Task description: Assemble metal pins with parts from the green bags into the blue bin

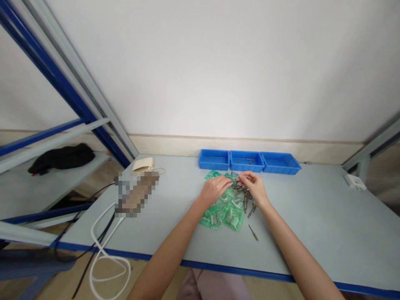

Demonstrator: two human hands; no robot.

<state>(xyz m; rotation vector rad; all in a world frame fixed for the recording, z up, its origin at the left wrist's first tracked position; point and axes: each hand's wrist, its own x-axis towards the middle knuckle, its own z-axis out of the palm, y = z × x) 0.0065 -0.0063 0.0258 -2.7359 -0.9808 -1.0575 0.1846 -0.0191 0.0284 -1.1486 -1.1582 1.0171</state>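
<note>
My left hand (215, 188) reaches over a heap of green plastic bags (233, 216), its fingers curled closed. My right hand (253, 185) is in a pinch just to the right, its fingertips close to those of the left. Whatever small item lies between the fingertips is too small to make out. Partly under the right hand is a pile of slim dark metal pins with brass-coloured ends (246, 202). A single pin (253, 232) lies apart, nearer the front edge. Silver metal pieces (214, 218) show through the green plastic.
Three blue bins stand in a row behind my hands: the left bin (214, 166), the middle bin (246, 167) holding several small pins, and the right bin (281, 168). A cream box (143, 164), white cable (109, 268) and white socket (355, 182) are farther out.
</note>
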